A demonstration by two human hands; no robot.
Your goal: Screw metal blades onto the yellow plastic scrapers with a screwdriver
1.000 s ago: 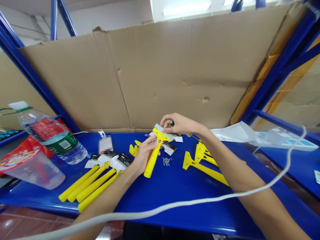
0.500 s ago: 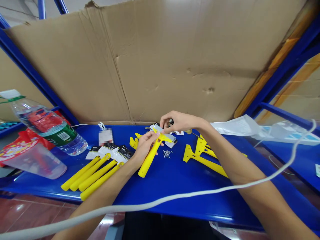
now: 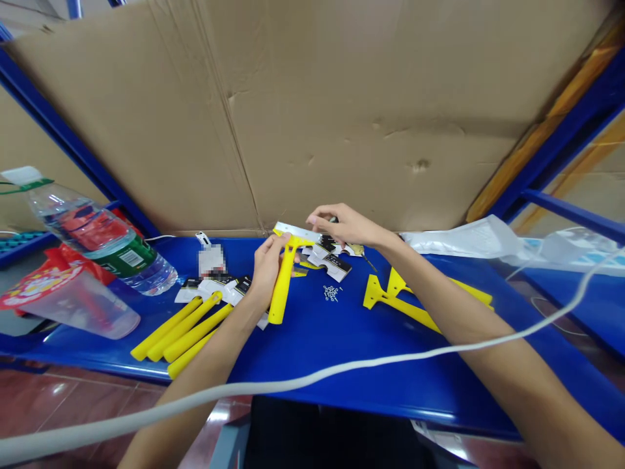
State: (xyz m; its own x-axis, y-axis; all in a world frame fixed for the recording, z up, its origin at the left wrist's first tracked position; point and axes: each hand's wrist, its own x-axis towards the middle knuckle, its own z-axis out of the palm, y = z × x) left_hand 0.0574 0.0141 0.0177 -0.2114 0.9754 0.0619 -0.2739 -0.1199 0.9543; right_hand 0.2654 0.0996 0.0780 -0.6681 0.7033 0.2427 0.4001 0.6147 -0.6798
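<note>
Head view: Near the tabletop's [image 3: 312, 365] back edge, a person's left grip [image 3: 266, 266] is closed around the scraper [image 3: 280, 286] just below its head, apparently to steady it with the blade [image 3: 293, 230] facing away. The right grip [image 3: 350, 228], loosely curled, holds what looks like a screwdriver [image 3: 359, 250] against the palm, seemingly leaving the forefinger free beside the blade; contact there cannot be told. Loose screws [image 3: 331, 293] lie within easy reach. The scraper is bright yellow, its handle smooth and tilted, its blade pale metal.
</note>
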